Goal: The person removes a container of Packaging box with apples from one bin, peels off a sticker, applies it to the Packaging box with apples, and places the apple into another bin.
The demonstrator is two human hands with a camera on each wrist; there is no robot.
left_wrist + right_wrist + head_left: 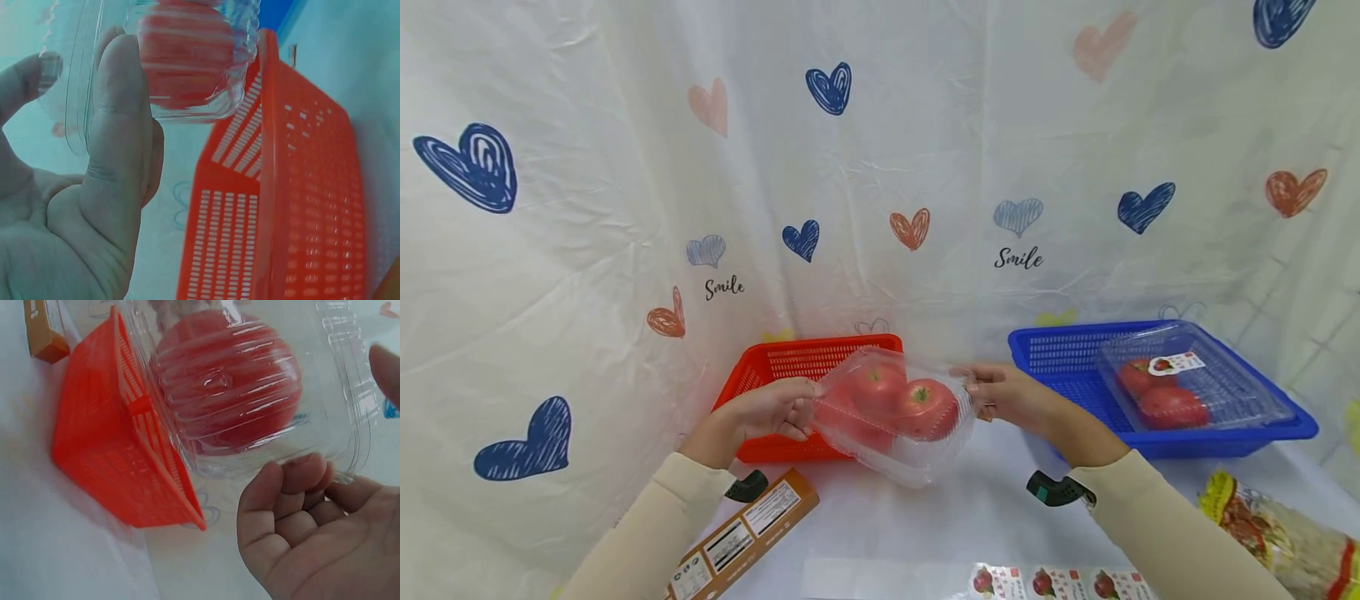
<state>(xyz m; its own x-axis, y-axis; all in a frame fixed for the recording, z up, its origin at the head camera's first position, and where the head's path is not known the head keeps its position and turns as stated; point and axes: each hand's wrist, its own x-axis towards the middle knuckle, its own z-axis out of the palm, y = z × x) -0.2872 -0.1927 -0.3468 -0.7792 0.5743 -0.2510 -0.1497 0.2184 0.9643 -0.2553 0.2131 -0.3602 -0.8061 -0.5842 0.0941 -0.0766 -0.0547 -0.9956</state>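
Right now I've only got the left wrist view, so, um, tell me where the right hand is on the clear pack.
Observer: In the head view, the right hand grips the clear pack by the end opposite the left hand.
Operator: Okay, and what's sitting in the basket to the right of that hand?
Observer: Another pack lies in that blue basket.
Operator: Got it. Any loose labels around, say nearer the person?
Observer: Yes, at least three labels show in a row along the bottom edge of the head view.
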